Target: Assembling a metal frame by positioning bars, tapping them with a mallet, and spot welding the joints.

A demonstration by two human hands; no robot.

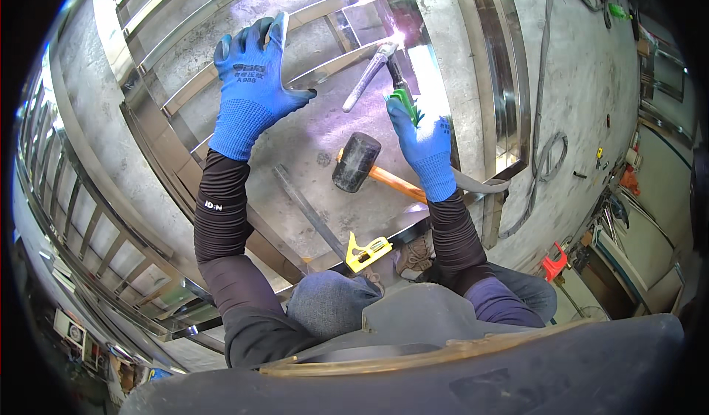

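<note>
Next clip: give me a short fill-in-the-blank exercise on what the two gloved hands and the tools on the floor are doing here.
1. The left hand steadies a steel bar of the ____ frame.
2. The right hand holds a welding torch whose tip gives off a bright ____.
3. Below the torch, on the concrete, lies a mallet with a ____ head.

Missing words: metal; glow; black
</note>
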